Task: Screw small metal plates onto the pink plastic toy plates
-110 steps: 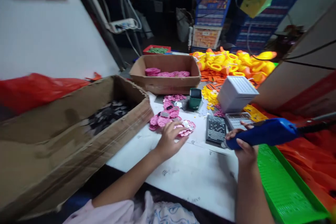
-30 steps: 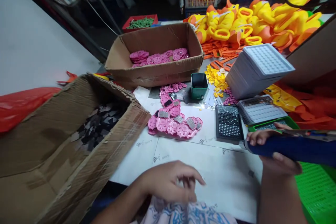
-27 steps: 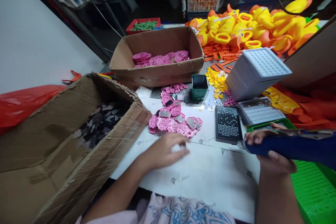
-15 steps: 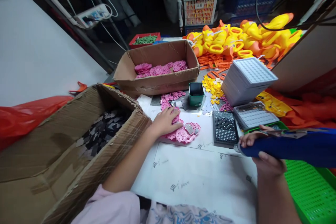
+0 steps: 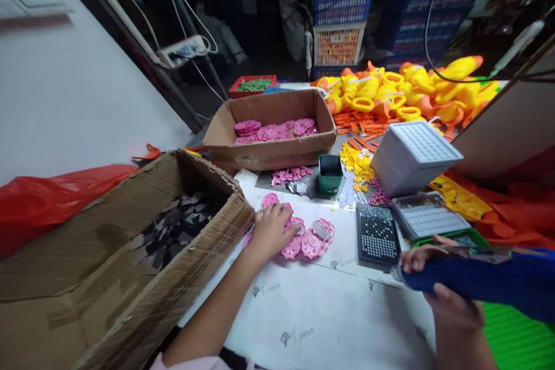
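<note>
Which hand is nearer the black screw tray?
Right. The right hand, gripping the blue electric screwdriver, sits just beside the black screw tray; the left hand rests on pink parts farther left.

Blue tool [image 5: 481, 282] cut off at the right edge, tip too small to make out. Pink parts [image 5: 299, 237] partly hidden under left hand [image 5: 271, 231].

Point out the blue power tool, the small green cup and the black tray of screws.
blue power tool [image 5: 477, 282], head view, middle of its blue body.
small green cup [image 5: 330, 174], head view, its front wall.
black tray of screws [image 5: 376, 233], head view, centre of the studded top face.
</note>
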The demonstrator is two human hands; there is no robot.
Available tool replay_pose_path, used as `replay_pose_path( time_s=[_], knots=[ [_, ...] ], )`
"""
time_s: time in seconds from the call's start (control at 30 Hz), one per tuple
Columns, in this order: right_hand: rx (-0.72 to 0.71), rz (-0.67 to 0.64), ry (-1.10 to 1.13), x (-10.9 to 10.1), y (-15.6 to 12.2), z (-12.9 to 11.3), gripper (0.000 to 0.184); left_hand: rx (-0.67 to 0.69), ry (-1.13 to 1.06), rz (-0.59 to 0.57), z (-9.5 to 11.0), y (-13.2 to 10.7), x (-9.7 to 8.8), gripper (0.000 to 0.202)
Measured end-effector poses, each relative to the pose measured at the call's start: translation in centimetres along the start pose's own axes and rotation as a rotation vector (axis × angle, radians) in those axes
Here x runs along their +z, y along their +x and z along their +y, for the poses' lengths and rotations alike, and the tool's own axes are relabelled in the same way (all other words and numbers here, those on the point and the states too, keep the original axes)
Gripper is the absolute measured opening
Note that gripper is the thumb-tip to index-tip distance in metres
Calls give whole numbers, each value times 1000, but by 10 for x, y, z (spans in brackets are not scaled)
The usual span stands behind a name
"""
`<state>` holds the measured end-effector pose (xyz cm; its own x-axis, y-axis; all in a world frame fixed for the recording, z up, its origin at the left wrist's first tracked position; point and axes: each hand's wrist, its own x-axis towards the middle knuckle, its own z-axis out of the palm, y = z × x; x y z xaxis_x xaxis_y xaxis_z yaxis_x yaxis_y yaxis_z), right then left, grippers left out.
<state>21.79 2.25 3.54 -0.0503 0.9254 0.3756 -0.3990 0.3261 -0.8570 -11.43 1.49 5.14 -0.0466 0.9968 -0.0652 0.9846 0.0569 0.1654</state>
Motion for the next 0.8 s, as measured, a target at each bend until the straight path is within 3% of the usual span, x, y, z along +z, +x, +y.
replay_pose_path(
  time_s=[0.2, 0.3, 0.37, 0.43, 0.53, 0.6, 0.7, 0.8],
  knots=[
    [45, 25, 78, 4, 4, 1, 44, 3, -43, 107, 0, -5, -6, 41],
    [65, 106, 16, 7, 5, -16, 44, 120, -153, 175, 7, -24, -9, 37],
    [53, 214, -76, 4, 8, -33, 50, 276, -411, 243, 9, -40, -8, 34],
    [30, 345, -186, -7, 13, -52, 51, 365, -611, 94, 10, -56, -6, 30],
    [-47, 566, -343, -38, 21, -77, 46, 522, -818, -375, 18, -76, -4, 24],
    [-111, 719, -428, -66, 27, -86, 42, 544, -899, -591, 29, -86, -3, 26],
    [-156, 911, -518, -107, 39, -89, 30, 444, -921, -681, 46, -93, -1, 27],
    [-171, 1007, -565, -127, 51, -88, 23, 396, -948, -746, 56, -99, 12, 28]
  ],
)
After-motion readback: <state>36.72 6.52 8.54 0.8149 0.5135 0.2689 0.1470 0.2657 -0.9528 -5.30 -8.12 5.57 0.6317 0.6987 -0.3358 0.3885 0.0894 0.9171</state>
